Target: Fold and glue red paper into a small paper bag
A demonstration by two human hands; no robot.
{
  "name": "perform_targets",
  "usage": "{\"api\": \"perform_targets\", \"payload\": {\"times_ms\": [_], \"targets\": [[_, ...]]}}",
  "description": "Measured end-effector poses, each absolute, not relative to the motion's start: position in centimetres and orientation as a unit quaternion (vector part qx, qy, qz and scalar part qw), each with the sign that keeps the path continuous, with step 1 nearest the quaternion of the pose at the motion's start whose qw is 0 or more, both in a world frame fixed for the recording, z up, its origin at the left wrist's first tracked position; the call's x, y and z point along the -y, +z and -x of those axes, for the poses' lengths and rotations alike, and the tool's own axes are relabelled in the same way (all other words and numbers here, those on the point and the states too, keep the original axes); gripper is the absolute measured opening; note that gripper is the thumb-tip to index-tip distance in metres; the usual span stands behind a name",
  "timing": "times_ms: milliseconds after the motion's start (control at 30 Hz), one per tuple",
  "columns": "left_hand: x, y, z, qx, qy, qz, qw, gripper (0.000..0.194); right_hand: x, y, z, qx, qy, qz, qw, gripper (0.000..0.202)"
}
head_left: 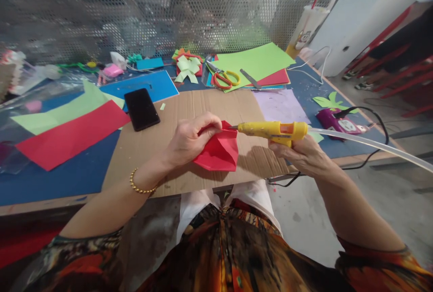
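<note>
My left hand [194,138] pinches the top edge of a folded red paper piece [221,150], shaped like an open pouch, over the cardboard sheet [135,161]. In my right hand [304,154] is a yellow hot glue gun [270,130], its nozzle pointing left at the upper edge of the red paper. Whether the tip touches the paper I cannot tell. A long clear glue stick [368,143] sticks out of the gun's back end. My left fingertips are partly hidden behind the fold.
A black phone [141,109] lies left of the red paper. Behind are scissors [223,77], a metal blade [250,78] and green paper sheets [253,62]. A purple device [338,122] with a black cable sits right. A drink cup [307,25] stands at the back right.
</note>
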State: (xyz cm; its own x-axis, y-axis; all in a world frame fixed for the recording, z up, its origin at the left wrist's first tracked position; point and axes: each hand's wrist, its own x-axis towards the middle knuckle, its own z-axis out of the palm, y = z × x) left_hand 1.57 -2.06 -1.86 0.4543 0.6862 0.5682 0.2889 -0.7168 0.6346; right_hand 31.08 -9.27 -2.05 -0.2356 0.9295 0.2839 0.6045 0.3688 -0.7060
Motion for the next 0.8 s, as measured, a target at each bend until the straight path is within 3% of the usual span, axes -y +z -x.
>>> {"api": "perform_targets", "payload": {"times_ms": [400,800], "targets": [[1.75,-2.08,-1.44,-0.273,0.433,-0.836,0.196,0.016,9.33,-2.25,-31.28,0.723,0.249,0.55,0.336,0.064],[1.96,-2.1,-1.43,-0.283,0.429,-0.831,0.214,0.015,9.63,-2.1,-31.38,0.698,0.256,0.602,0.291,0.049]]}}
